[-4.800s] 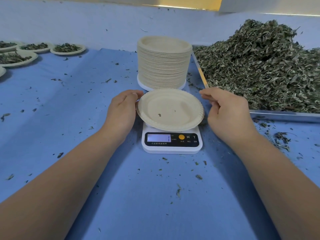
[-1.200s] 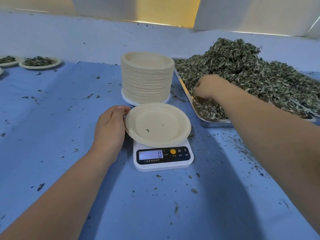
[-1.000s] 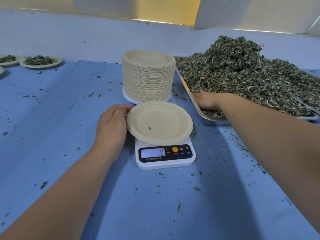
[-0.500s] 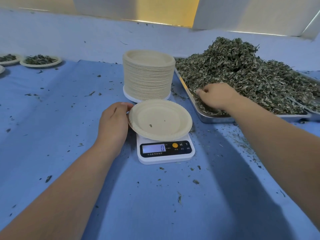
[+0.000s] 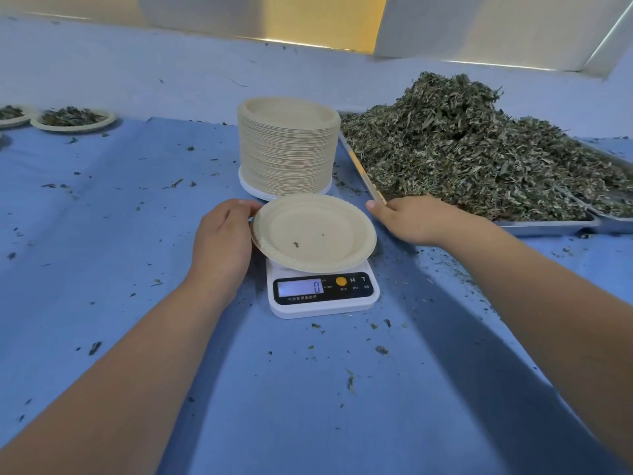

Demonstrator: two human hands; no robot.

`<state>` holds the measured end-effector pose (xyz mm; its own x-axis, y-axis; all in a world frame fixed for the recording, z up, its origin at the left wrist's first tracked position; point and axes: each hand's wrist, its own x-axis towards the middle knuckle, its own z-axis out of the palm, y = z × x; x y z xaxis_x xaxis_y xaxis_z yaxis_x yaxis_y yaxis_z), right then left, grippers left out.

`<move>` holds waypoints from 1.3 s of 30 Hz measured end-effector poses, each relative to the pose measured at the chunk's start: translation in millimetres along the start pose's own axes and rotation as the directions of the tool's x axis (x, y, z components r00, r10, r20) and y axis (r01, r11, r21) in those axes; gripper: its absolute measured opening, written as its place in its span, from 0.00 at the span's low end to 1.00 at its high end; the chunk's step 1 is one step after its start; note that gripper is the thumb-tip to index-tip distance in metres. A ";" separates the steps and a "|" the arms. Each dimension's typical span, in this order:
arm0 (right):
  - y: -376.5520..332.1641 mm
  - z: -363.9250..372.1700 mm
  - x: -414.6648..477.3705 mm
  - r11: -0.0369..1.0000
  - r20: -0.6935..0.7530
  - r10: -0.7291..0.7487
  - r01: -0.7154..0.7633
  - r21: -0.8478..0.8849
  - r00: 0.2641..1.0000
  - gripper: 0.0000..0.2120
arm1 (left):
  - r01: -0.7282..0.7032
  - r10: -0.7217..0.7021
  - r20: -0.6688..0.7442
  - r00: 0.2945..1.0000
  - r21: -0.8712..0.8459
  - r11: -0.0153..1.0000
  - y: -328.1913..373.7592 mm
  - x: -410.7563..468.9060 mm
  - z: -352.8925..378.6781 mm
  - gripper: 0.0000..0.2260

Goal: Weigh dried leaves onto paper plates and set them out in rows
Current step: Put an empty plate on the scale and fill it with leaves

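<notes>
One round beige paper plate [image 5: 313,233] on white digital scale [image 5: 322,296], reading zero | left hand [image 5: 222,238] pinches its left rim | right hand [image 5: 411,217] palm-down between plate and heap of dried green leaves [image 5: 479,159]; whether it holds leaves, cannot tell | plate just left of it

Palm side of my right hand [image 5: 411,219] is hidden; can't tell if it holds anything. Paper plate [image 5: 313,233] hides the scale [image 5: 322,296] top and the fingertips of my left hand [image 5: 222,241]. Far-left filled plate [image 5: 17,122] and right tray [image 5: 548,228] run off frame.
</notes>
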<state>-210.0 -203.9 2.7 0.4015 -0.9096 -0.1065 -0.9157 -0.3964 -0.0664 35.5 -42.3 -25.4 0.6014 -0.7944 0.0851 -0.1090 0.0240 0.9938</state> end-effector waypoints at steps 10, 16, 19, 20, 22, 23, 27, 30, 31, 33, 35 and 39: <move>10.2 1.9 -9.0 0.989 -0.182 -0.076 0.097 0.111 0.980 0.29 | 0.002 -0.002 -0.006 1.000 -0.015 1.000 -3.1 0.9 -0.6 0.16; 14.5 -16.0 8.1 0.968 -0.164 -0.022 0.061 0.243 0.986 0.28 | 0.033 -0.035 -0.027 0.999 -0.075 0.997 -3.1 1.2 0.0 0.13; 16.1 -22.0 12.5 0.932 -0.256 0.039 0.057 0.359 0.966 0.28 | 0.033 -0.035 -0.022 0.999 -0.077 0.996 -3.1 0.8 0.4 0.12; 14.8 -21.5 12.9 0.932 -0.255 0.036 0.059 0.357 0.966 0.28 | 0.033 -0.035 -0.023 0.999 -0.076 0.997 -3.4 0.8 0.1 0.11; 11.8 -18.2 13.6 0.939 -0.245 0.033 0.054 0.339 0.969 0.28 | 0.036 -0.037 -0.023 0.999 -0.073 0.997 -3.6 1.1 -0.4 0.11; 11.3 -17.7 13.7 0.936 -0.260 0.049 0.046 0.349 0.964 0.28 | 0.036 -0.038 -0.022 0.999 -0.073 0.997 -3.7 1.4 -0.2 0.11; 8.1 -30.3 11.3 0.902 -0.333 0.114 0.043 0.430 0.936 0.28 | 0.044 -0.046 -0.024 0.999 -0.070 0.997 -3.5 1.2 0.4 0.12; -1.8 -43.3 6.1 0.849 -0.359 0.113 0.098 0.519 0.926 0.27 | 0.042 -0.043 -0.020 0.999 -0.060 0.997 -2.8 1.3 1.1 0.13; -7.7 -47.2 3.2 0.834 -0.369 0.101 0.124 0.538 0.924 0.27 | 0.040 -0.041 -0.021 0.999 -0.056 0.998 -2.5 1.3 1.1 0.13; -23.4 -52.2 -4.4 0.819 -0.387 0.056 0.179 0.545 0.920 0.27 | 0.036 -0.037 -0.019 0.999 -0.052 0.998 -2.0 0.7 0.8 0.12; -43.2 -53.4 -13.9 0.813 -0.407 -0.001 0.238 0.531 0.913 0.27 | 0.031 -0.032 -0.018 0.999 -0.054 0.998 -2.1 -0.2 0.9 0.11; -81.6 -48.5 -34.6 0.795 -0.443 -0.200 0.409 0.449 0.874 0.26 | 0.039 -0.041 -0.026 0.999 -0.056 0.998 -1.1 -1.2 1.0 0.13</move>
<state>-150.0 -146.1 59.9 0.5259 -0.7707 0.3597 -0.5552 -0.6314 -0.5414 34.1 -42.0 -26.7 0.6258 -0.7786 0.0462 -0.0410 0.0263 0.9988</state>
